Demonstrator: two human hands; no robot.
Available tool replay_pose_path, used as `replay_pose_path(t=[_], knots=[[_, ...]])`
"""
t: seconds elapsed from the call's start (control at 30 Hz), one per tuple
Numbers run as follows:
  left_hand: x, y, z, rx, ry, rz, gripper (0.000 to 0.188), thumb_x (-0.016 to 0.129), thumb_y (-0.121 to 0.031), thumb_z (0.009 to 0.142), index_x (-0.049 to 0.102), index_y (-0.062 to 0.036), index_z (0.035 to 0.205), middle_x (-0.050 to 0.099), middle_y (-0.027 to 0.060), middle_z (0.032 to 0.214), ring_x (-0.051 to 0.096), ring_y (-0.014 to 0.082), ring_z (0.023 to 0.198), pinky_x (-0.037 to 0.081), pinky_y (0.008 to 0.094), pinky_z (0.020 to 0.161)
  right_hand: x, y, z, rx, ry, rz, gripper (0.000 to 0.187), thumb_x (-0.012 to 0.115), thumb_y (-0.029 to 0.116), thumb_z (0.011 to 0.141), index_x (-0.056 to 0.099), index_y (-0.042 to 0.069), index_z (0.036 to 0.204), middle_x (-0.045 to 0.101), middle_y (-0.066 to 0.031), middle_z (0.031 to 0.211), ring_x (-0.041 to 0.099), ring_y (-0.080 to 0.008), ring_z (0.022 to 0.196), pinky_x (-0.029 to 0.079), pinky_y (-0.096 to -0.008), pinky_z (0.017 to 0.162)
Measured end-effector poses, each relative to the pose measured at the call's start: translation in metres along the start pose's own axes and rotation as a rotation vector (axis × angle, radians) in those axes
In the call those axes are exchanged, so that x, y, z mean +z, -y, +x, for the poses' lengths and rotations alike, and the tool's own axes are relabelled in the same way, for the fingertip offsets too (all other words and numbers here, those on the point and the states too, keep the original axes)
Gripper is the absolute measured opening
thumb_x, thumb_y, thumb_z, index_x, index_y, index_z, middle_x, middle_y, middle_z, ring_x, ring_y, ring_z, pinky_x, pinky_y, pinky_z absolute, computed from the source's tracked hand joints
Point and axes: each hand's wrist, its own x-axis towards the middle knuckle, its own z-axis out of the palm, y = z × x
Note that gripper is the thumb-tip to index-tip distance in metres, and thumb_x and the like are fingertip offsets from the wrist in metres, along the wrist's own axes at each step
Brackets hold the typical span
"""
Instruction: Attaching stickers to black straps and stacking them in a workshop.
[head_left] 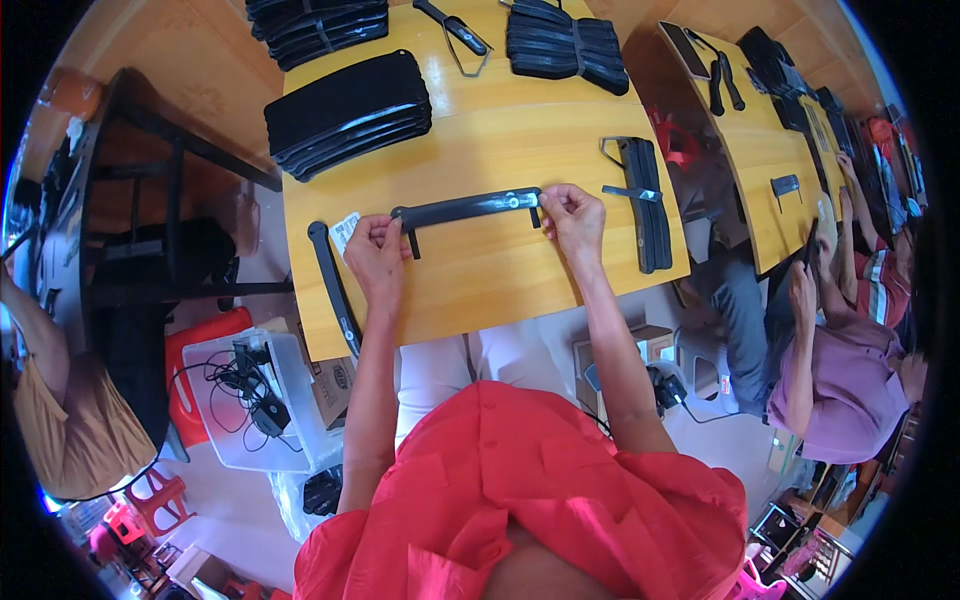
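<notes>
A long black strap-like handle (pixel 468 208) with a metal rivet near its right end lies across the wooden table (pixel 500 140). My left hand (pixel 375 250) pinches its left end, where a short black tab hangs down. My right hand (pixel 572 218) grips its right end. A second black strap (pixel 332 285) lies to the left of my left hand, beside a small white tag (pixel 344 230).
Stacks of black flat pieces (pixel 348 108) sit at the back left, more bundles (pixel 566 42) at the back centre. Black straps with metal clips (pixel 645 200) lie to the right. A clear bin with cables (pixel 250 395) stands on the floor left. Other people sit at the left and right.
</notes>
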Motion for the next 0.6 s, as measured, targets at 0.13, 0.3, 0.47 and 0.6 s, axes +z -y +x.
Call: replay_pose_path(t=[0.13,0.3,0.47,0.6], knots=[[0.0009,-0.0006,0.0000,-0.002,0.010,-0.015,0.008,0.062,-0.004,0.081,0.058,0.0034,0.083,0.057,0.0049,0.065,0.053,0.0077,0.049,0.046,0.0212,0.043,0.0016,0.0005,0.0006,-0.002,-0.032,-0.056,0.005,0.064,0.004,0.080,0.062,0.000,0.081,0.057,-0.0003,0.060,0.048,-0.0044,0.045,0.037,-0.0173,0.036],[0.0017,-0.0004,0.0008,-0.023,0.004,-0.010,0.008,0.062,-0.003,0.082,0.058,0.0032,0.083,0.057,0.0047,0.065,0.053,0.0078,0.049,0.046,0.0213,0.043,0.0034,0.0005,0.0005,-0.014,-0.050,-0.077,0.005,0.065,0.005,0.080,0.062,0.000,0.080,0.056,0.0003,0.059,0.048,-0.0042,0.045,0.036,-0.0173,0.036],[0.0025,-0.0016,0.0009,-0.012,0.002,0.016,0.008,0.061,-0.004,0.082,0.057,0.0030,0.083,0.057,0.0046,0.065,0.052,0.0080,0.048,0.046,0.0213,0.042,0.0056,0.0005,0.0009,-0.048,-0.086,-0.101,0.007,0.065,0.005,0.079,0.063,-0.001,0.077,0.056,-0.0011,0.055,0.049,-0.0054,0.043,0.038,-0.0202,0.035],[0.0019,0.0016,0.0028,-0.001,-0.001,0.014,0.007,0.061,-0.003,0.082,0.057,0.0027,0.083,0.057,0.0046,0.065,0.052,0.0080,0.048,0.046,0.0213,0.042,0.0062,0.0006,0.0012,-0.082,-0.086,-0.174,0.007,0.065,0.005,0.079,0.063,-0.001,0.077,0.056,-0.0015,0.055,0.049,-0.0059,0.043,0.039,-0.0208,0.036]])
